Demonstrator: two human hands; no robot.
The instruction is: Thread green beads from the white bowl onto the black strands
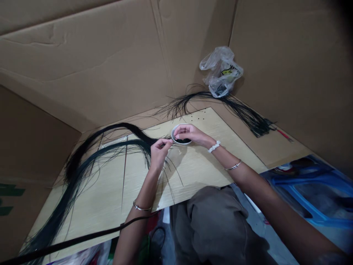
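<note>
My left hand [160, 154] is clamped on the long black strands [121, 126], just beside the small white bowl [174, 134]. My right hand [191, 133] reaches over the bowl rim to the dark bits [182, 140] inside; I cannot tell if it grips them. The pale wooden board [198, 173] gives open room around both hands, and its far edge is near the cardboard wall [82, 62].

A sheaf of long black hair-like strands [116, 127] arcs across the pale wood-grain worktop [198, 173], fanning into loose, fine ends. The left hand [160, 152] pinches a few strands just beside a small white bowl [176, 130], whose dark contents [182, 141] are too small to make out. The bowl sits tilted toward the camera's view, with the right hand [191, 133] curled over its rim, fingertips reaching inside.
</note>
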